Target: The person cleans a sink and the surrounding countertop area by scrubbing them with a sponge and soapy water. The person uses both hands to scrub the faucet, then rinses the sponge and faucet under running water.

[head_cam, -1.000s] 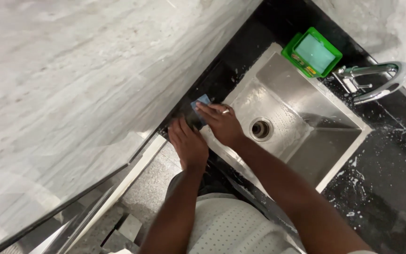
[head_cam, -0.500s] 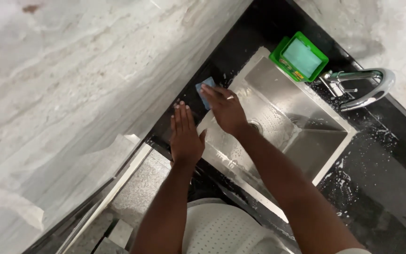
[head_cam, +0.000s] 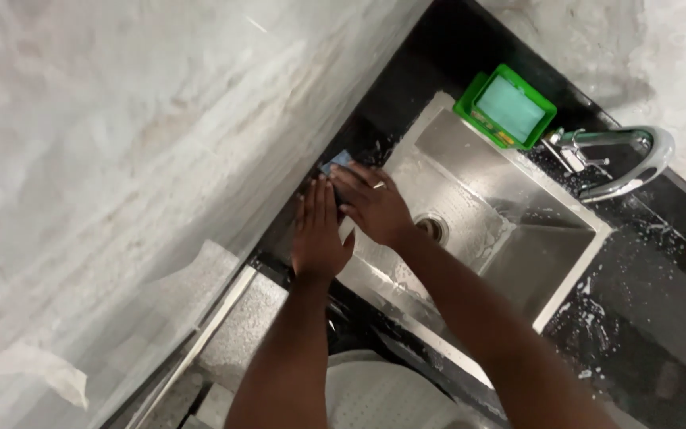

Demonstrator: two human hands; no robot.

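Only the head view here, so we're looking straight down at our own two arms over a wet black countertop (head_cam: 645, 286) with a steel sink (head_cam: 510, 199) set into it.

Our right hand (head_cam: 375, 205) is pressed down on a small blue sponge (head_cam: 337, 163), fingers spread over it and pinning it flat rather than curled in a fist. Only a corner of the sponge pokes out past the fingertips, on the dark counter strip just outside the sink's rim, on the side away from the faucet. We can't tell if the fingers actually wrap around it or just push on top. There's a ring on one finger of that hand.

Our left hand (head_cam: 317, 230) lies flat and relaxed, palm down, fingers straight and together, holding nothing. It's right beside the right hand, touching or nearly touching along the thumb side, and its fingertips end just short of the sponge.

Working outward from the sponge: the sink's drain (head_cam: 432, 228) sits just past the right wrist, inside the basin, which looks wet and a bit soapy. Further across the basin, at its far corner, a green tray with a pale green soap bar (head_cam: 506, 107) sits on the rim. Beyond that is the chrome faucet (head_cam: 621, 163), curving over the counter, well apart from both hands. Water droplets and suds dot the counter on the faucet side. On the other side of the hands is a pale marble wall (head_cam: 121, 143).
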